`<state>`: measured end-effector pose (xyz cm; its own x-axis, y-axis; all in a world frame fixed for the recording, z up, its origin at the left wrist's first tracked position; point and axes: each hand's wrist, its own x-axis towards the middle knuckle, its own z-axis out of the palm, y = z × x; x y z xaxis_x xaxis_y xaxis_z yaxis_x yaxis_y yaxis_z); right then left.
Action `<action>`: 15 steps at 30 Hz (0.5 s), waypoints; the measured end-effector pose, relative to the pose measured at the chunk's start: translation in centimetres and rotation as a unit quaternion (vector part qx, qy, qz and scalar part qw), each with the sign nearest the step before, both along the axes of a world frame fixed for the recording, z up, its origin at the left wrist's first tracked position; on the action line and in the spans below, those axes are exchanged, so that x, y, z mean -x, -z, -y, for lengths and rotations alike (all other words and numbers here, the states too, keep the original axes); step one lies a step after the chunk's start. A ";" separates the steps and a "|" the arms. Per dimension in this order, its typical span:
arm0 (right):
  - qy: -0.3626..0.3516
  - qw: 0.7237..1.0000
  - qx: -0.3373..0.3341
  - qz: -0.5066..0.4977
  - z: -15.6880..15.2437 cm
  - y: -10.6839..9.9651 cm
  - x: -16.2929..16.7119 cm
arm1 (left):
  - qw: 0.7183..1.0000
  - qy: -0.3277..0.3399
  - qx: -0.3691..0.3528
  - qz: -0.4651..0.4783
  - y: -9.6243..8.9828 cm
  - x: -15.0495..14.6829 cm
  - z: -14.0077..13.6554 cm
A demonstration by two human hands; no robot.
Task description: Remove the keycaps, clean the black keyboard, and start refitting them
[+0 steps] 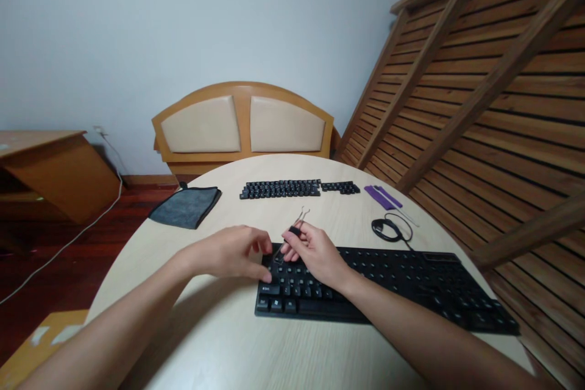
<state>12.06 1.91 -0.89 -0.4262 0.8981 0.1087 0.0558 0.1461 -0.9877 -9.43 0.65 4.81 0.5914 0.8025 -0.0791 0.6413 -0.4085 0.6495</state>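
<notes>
A black keyboard (388, 280) lies on the table in front of me, with keycaps on its lower left rows and many bare key positions elsewhere. My right hand (315, 250) is closed around a wire keycap puller (295, 230) with a black middle. Two thin prongs stick up past the fingers, and its lower wire loop reaches down to the upper left of the keyboard. At the keyboard's left edge is my left hand (242, 253), thumb and fingers apart, near the Shift key (269, 288). No object shows between those fingers.
Behind the keyboard, loose black keycaps (281, 189) sit in rows, with a smaller group (340, 187) beside them. A dark cloth (186, 207) lies left. To the right are purple strips (382, 197) and a coiled cable (386, 230). A wooden slatted frame (479, 103) leans nearby.
</notes>
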 end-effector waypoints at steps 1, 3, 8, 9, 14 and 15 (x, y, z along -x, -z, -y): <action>0.002 1.000 0.002 -0.002 0.1 0.2 0.0 | 0.999 0.015 -0.008 -0.036 -0.1 0.1 0.4; 0.001 1.000 0.003 -0.001 0.2 0.3 0.1 | 0.995 0.046 -0.016 -0.085 -0.1 -0.1 1.1; 0.017 1.000 -0.008 0.007 0.1 0.3 -0.1 | 0.991 0.056 -0.026 -0.122 0.8 -1.5 1.8; 0.021 1.000 -0.011 0.009 0.1 0.4 -0.1 | 0.990 0.056 -0.026 -0.124 1.0 -1.6 1.7; 0.029 0.999 -0.016 0.005 -0.3 1.2 0.1 | 0.991 0.063 -0.024 -0.113 1.6 -1.1 0.6; 0.030 0.999 -0.014 0.006 -0.4 1.2 0.2 | 0.992 0.066 -0.021 -0.104 1.7 -0.9 0.5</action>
